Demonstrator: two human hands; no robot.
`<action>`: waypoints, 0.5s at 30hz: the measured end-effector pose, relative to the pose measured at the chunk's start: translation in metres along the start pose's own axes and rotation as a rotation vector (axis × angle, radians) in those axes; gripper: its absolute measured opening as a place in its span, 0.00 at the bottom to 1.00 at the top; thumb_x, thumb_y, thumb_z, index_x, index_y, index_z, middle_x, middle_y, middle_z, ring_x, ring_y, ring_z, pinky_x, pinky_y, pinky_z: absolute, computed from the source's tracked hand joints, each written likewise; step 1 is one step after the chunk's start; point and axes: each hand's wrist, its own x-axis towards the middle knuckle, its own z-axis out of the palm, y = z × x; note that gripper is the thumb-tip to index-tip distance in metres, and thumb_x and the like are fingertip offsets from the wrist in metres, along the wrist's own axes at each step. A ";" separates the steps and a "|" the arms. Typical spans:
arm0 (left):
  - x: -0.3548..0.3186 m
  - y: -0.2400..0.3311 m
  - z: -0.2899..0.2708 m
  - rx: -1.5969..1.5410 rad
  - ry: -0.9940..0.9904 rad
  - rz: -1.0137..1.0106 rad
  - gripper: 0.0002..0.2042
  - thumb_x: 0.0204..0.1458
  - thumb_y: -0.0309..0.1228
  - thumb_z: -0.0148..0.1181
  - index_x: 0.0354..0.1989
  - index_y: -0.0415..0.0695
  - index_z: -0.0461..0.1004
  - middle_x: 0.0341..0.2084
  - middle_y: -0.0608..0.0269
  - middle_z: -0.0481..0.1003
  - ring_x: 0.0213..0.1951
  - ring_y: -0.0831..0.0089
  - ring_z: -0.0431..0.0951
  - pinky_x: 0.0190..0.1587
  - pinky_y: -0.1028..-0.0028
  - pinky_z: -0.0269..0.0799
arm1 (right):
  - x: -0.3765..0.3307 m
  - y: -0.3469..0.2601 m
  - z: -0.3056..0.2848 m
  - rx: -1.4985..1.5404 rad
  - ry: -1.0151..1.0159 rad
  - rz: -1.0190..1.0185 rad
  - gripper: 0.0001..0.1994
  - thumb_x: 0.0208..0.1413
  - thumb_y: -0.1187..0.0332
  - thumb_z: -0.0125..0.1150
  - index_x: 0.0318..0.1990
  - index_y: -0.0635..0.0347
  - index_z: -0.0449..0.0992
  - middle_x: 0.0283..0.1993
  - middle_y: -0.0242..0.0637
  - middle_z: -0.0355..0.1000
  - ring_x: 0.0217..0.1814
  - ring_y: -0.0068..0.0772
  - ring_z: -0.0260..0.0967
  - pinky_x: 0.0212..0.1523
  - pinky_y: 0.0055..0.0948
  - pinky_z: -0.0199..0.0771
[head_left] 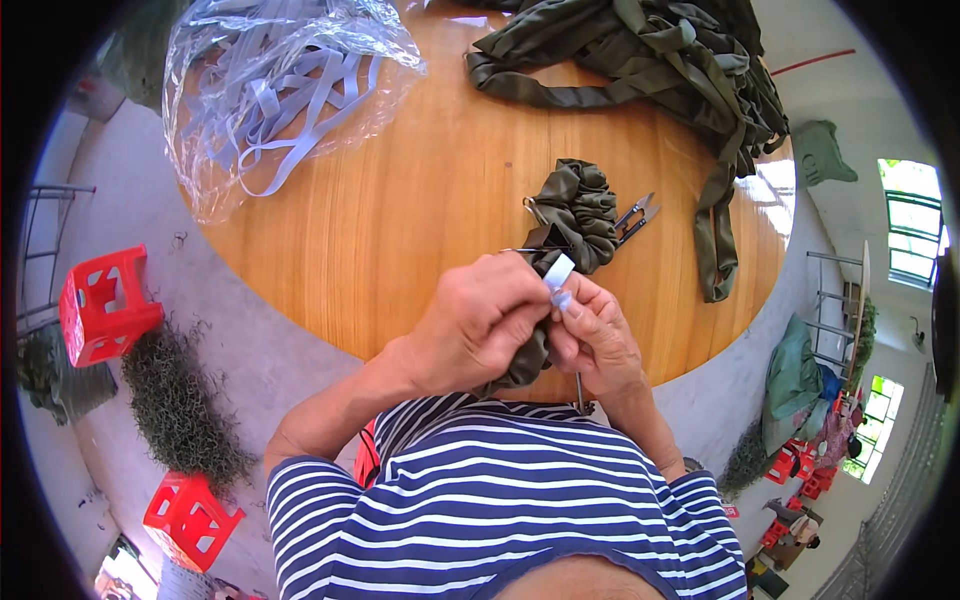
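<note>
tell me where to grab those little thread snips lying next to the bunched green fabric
Take the thread snips by the dark sprung handle end nearest the bunched green fabric, coming from above with thumb and forefinger across both arms. The pale pointed blades splay open toward the far right, so keep clear of that end. They lie flat on the round wooden table, apart from both hands.
</note>
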 end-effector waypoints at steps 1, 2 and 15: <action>-0.003 -0.003 0.005 0.121 0.011 0.130 0.06 0.39 0.19 0.56 0.29 0.39 0.71 0.23 0.57 0.70 0.29 0.61 0.72 0.34 0.69 0.66 | 0.001 0.000 0.001 -0.037 0.008 -0.044 0.09 0.56 0.63 0.52 0.30 0.58 0.66 0.15 0.27 0.60 0.11 0.10 0.47 0.10 0.11 0.42; -0.004 -0.005 0.008 0.126 0.038 0.143 0.07 0.39 0.19 0.56 0.29 0.39 0.71 0.23 0.58 0.70 0.29 0.61 0.72 0.34 0.69 0.66 | 0.002 0.000 0.001 -0.073 0.016 -0.087 0.08 0.56 0.63 0.52 0.30 0.58 0.66 0.15 0.27 0.60 0.11 0.10 0.47 0.10 0.11 0.42; -0.010 0.010 -0.025 -0.761 0.058 -0.645 0.03 0.49 0.24 0.55 0.31 0.38 0.72 0.25 0.69 0.73 0.27 0.86 0.70 0.31 0.85 0.67 | 0.080 -0.097 -0.069 -1.571 0.454 -0.734 0.09 0.51 0.62 0.55 0.31 0.58 0.73 0.26 0.31 0.68 0.29 0.30 0.66 0.31 0.26 0.64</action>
